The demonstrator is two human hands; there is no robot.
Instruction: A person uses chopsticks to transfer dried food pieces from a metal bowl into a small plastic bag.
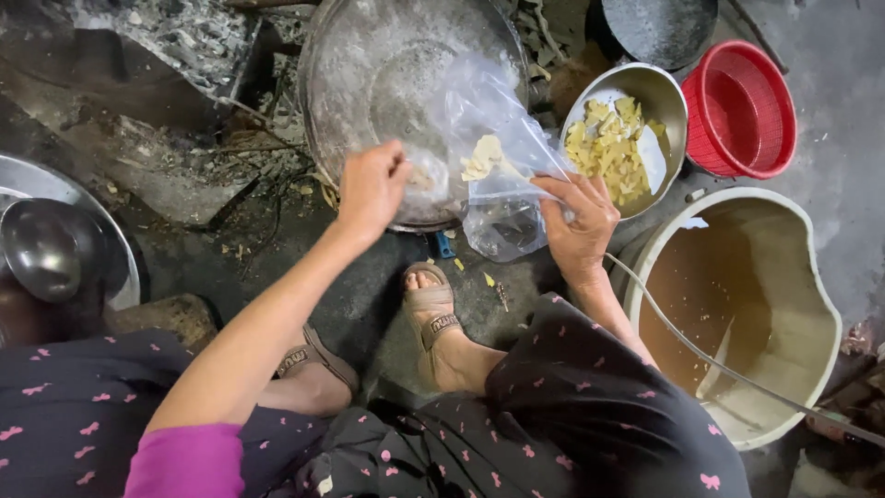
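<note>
Both hands pinch a clear plastic bag point(493, 166) over the wok's rim point(318, 157) — left hand point(371, 187), right hand point(579, 221) — steel bowl point(666, 97) just beside.

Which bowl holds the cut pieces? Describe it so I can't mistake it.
Start at the big cream tub of brown water on the right. Just above-left sits a steel bowl, beside the red basket. It alone holds pale yellow pieces.

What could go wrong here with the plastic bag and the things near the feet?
The thin bag, gripped by the left hand and right hand, is held over the wok, so its pale pieces might drop out. The bucket of brown liquid and the thin tube sit close to the foot; a kick may spill it.
</note>
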